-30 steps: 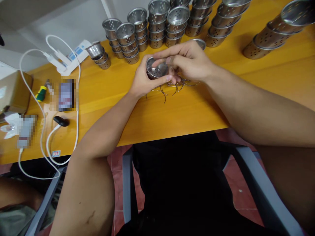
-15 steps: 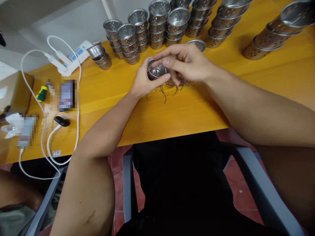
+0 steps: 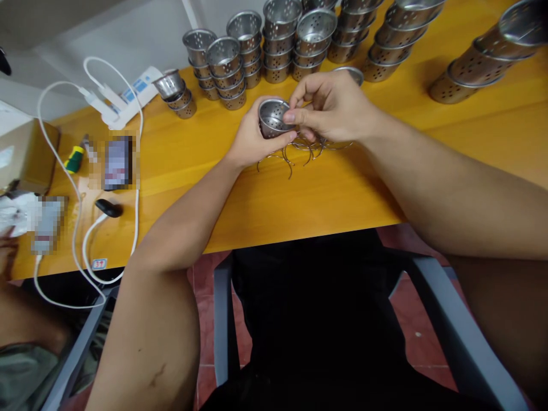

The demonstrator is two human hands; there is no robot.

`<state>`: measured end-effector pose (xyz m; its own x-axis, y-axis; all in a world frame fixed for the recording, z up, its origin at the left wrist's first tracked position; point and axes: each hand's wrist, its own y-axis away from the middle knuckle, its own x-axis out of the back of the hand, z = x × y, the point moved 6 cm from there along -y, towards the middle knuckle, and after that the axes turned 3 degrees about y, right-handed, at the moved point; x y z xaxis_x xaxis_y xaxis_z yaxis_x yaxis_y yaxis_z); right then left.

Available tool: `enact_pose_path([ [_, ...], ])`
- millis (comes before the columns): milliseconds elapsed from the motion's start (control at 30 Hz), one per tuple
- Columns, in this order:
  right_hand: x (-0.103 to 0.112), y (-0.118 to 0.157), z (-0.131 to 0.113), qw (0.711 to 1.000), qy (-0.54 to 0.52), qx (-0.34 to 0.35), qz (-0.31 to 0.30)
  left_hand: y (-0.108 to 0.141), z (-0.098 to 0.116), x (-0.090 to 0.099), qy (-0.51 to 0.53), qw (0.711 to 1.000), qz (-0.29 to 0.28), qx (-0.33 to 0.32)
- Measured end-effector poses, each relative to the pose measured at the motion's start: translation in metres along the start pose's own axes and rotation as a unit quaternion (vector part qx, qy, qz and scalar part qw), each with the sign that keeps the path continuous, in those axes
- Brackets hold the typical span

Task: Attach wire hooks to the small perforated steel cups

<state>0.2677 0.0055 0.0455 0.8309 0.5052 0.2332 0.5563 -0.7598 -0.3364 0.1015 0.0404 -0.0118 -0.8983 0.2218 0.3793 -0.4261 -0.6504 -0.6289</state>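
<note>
A perforated metal cup is held by my left hand, its thumb along the near side and its mouth tilted up. My right hand is at the cup's right rim with thumb and index finger pinched together; what they grip is too small to name. Curved thin wires lie on the table just below and behind both hands. Part of a round metal piece shows beyond my right hand.
Stacks of perforated cups line the back, with a leaning stack at right. At left are a power strip, white cables, a phone, a screwdriver, a box and another person's hand.
My right thumb and fingers have moved from over the cup's mouth to its right rim, so more of the inside shows. Another person's hand has appeared at the left edge.
</note>
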Motion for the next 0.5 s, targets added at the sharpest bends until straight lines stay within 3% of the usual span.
enact_pose_path([
  [500,-0.003,-0.0022,0.0026,0.999,0.026,0.006,0.043,-0.001,0.0038,0.0024,-0.053,0.998,0.017,0.029],
])
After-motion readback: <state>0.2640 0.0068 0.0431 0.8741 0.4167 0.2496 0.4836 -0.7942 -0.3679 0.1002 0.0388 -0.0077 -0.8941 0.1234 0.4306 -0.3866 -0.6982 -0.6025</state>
